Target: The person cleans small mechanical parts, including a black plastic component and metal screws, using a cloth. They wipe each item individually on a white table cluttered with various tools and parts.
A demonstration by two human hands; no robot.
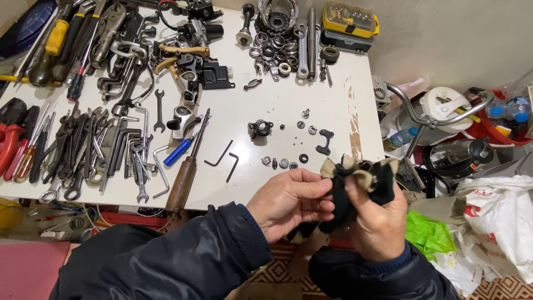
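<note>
White workbench (pixel 311 72) behind — left hand (pixel 291 201) and right hand (pixel 377 225) both clutch black rag (pixel 363 183).

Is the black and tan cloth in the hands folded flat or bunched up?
Bunched up: the black and tan cloth is crumpled between the left hand and right hand.

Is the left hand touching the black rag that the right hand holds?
Touching. In the head view the left hand has its fingertips pressed into the black rag, and the right hand grips the same rag from the other side.
</note>
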